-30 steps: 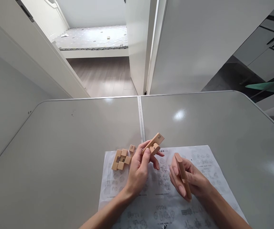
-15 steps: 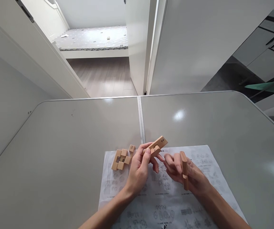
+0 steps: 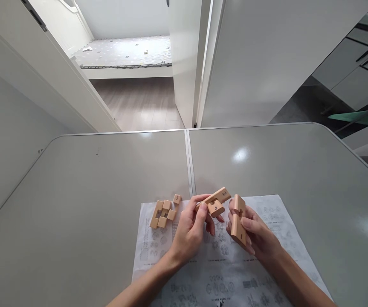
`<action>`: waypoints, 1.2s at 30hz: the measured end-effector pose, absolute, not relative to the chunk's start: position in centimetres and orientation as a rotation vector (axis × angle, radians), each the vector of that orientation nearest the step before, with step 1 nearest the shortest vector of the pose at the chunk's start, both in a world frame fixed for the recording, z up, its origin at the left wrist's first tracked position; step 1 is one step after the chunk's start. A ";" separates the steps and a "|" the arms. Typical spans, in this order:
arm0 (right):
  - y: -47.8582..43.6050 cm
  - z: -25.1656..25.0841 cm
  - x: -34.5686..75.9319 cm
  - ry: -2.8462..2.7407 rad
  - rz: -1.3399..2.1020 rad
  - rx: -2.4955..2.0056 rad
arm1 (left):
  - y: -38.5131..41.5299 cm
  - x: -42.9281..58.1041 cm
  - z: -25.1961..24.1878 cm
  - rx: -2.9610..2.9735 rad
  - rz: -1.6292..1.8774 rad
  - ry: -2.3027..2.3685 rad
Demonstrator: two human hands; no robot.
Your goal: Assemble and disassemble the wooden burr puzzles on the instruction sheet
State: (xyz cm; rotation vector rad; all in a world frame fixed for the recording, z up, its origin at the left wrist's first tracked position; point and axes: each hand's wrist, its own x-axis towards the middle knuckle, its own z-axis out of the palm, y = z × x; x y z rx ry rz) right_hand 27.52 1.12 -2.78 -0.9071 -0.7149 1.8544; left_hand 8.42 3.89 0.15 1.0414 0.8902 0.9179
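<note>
A grey table (image 3: 75, 192) is filling the lower frame, a bed (image 3: 123, 53) showing upper left. At lower centre, over printed paper (image 3: 209, 273), the left hand (image 3: 190, 226) is pinching wooden blocks (image 3: 220, 196), the right hand (image 3: 262, 232) a notched block (image 3: 239, 228).

Loads of room along the far and left edges of the pale grey, metal-rimmed table (image 3: 75, 204), and a hand fits fine by the right edge too. The far-left corner of the white printed paper sheet (image 3: 215, 264) is the pain: a cluster of notched light-wood blocks (image 3: 162, 222) sits there, tight beside the left hand (image 3: 188, 228). Between that and the right hand (image 3: 260, 234), held wooden pieces (image 3: 215, 208) pinch the gap narrow; nearer me, the forearms spread and it's roomier.
</note>
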 end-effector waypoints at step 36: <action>2.0 -2.3 27.1 -0.584 1.683 -0.867 | 3.6 8.4 -0.5 1.131 0.888 0.886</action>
